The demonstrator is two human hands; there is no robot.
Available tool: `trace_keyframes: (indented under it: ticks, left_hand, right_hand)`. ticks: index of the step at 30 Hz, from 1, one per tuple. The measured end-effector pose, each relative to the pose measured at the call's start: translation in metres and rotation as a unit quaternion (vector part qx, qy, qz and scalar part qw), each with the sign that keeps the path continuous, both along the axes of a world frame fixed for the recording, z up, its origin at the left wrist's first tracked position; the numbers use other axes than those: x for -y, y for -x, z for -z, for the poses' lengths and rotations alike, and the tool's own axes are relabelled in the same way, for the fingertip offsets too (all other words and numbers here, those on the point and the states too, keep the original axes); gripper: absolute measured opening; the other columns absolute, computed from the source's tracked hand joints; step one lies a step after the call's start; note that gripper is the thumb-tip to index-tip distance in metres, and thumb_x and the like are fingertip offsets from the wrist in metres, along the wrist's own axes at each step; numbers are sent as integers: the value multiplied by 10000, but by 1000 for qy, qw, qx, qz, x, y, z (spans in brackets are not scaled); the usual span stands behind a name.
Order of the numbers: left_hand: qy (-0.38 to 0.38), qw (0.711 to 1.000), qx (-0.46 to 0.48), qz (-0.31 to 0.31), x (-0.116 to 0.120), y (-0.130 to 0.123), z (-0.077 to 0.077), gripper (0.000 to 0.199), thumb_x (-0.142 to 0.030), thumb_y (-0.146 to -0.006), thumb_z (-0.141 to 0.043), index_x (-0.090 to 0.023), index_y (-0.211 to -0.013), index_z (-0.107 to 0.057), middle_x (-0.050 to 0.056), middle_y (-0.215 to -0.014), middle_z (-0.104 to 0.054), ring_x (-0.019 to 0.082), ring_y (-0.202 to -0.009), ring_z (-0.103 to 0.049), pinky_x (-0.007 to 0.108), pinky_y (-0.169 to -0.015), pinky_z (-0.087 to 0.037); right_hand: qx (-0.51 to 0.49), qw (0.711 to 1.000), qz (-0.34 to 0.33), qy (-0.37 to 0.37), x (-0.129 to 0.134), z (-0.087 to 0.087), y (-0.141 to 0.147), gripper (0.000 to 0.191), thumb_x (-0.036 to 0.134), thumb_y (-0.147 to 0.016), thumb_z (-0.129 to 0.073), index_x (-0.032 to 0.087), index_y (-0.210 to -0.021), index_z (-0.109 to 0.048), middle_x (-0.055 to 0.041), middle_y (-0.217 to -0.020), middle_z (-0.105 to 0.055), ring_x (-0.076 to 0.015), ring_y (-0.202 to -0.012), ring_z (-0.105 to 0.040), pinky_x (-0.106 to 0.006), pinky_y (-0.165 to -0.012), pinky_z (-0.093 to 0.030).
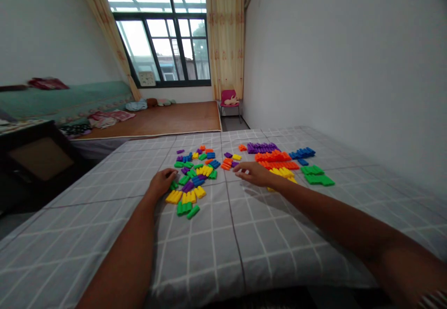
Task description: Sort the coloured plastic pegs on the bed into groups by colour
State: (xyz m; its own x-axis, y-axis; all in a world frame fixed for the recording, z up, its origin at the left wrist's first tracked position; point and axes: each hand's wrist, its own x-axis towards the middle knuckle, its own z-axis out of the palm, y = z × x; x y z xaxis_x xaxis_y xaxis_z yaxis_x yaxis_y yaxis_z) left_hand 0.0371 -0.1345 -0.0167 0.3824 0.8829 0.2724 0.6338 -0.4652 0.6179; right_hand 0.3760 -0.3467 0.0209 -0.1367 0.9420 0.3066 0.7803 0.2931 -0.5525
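My left hand (162,182) rests at the left edge of a mixed pile of small plastic blocks. Its fingers are loosely curled, apart, and a green block (173,185) lies right by them. Yellow blocks (173,197), purple blocks (187,187) and blue blocks (199,182) lie further into this pile. Over the cloth to the right hovers my right hand (254,174), thumb and fingers apart, with nothing visible in it. Closest to its fingertips are several orange blocks (226,163). Yellow blocks (282,173) are partly hidden behind the right wrist.
Sorted rows of purple blocks (261,148), orange blocks (275,160), blue blocks (302,153) and green blocks (317,176) lie at right on the grey checked cloth (209,248). Beyond stand a bed (174,118), a pink chair (228,97) and, at left, a dark cabinet (35,160).
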Motion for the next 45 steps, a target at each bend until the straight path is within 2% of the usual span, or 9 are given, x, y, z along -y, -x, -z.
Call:
trace_keyframes:
  ticks: [5, 13, 23, 29, 33, 36, 38, 40, 45]
  left_hand:
    - [19, 1000, -23, -4, 3, 0, 0, 427, -544, -765, -475, -197, -846, -710, 43, -804, -735, 217, -764, -649, 274, -674, -468]
    - [11, 995, -93, -24, 5, 0, 1, 502, -537, -835, -382, -168, -958, -700, 55, -876, -734, 209, -798, -643, 266, -668, -441]
    - [-5, 991, -132, -27, 1, -4, 3, 426, -472, -861, -424, -199, -1016, -711, 42, -948, -746, 210, -878, -652, 259, -687, -438]
    - [11, 979, -205, -14, 1, -13, -20, 299, -279, -824, -515, -189, -1006, -734, 68, -979, -750, 222, -889, -673, 269, -727, -479]
    - [-31, 980, -191, -36, 11, -39, -32, 330, -234, -800, -564, -226, -1092, -717, 73, -1147, -705, 250, -1056, -635, 311, -893, -470]
    - [-87, 982, -136, 93, 29, -75, -29, 298, -252, -823, -571, -205, -1077, -719, 84, -1153, -695, 239, -1096, -613, 342, -983, -442]
    - [-90, 964, -109, 227, 40, -96, -23, 295, -262, -802, -604, -207, -1067, -720, 76, -1144, -698, 231, -1101, -607, 357, -1015, -429]
    - [-76, 948, -95, 294, 43, -107, -19, 297, -240, -759, -638, -206, -1041, -726, 72, -1119, -707, 232, -1077, -616, 369, -1025, -425]
    - [-9, 981, 31, 192, 28, -96, -18, 325, -155, -736, -577, -136, -1032, -709, 114, -1105, -706, 260, -1052, -631, 430, -990, -451]
  right_hand:
    - [31, 999, -1, 37, -26, 34, 41, 190, 275, -856, -581, 185, -989, -683, -56, -942, -712, -165, -768, -632, -278, -700, -457]
    - [-13, 1000, 29, -3, -26, 54, 16, 208, 171, -832, -554, 160, -1011, -659, -51, -906, -687, -154, -767, -610, -256, -709, -438]
    - [-3, 999, 43, -30, -30, 63, 16, 211, 165, -838, -549, 175, -1015, -662, -51, -940, -694, -156, -804, -622, -262, -752, -458]
    - [11, 995, 97, -1, -34, 59, 9, 339, 146, -832, -560, 144, -1162, -637, -122, -1185, -665, -200, -1019, -633, -309, -911, -458]
    - [24, 991, 129, 25, -38, 52, 7, 418, 137, -847, -540, 109, -1261, -586, -157, -1298, -611, -218, -1158, -589, -318, -998, -421]
    - [23, 990, 135, 41, -38, 50, 6, 431, 156, -866, -530, 100, -1291, -563, -158, -1313, -605, -216, -1148, -597, -315, -993, -425]
    - [24, 990, 132, 51, -37, 51, 5, 424, 169, -873, -527, 110, -1291, -567, -145, -1276, -632, -205, -1074, -631, -307, -954, -447]
    - [23, 990, 129, 52, -36, 52, 5, 403, 177, -875, -529, 121, -1271, -586, -130, -1210, -669, -189, -980, -659, -292, -901, -467]
    - [18, 992, 120, 29, -37, 59, 3, 328, 179, -863, -545, 154, -1178, -630, -92, -1129, -700, -162, -865, -667, -271, -835, -483]
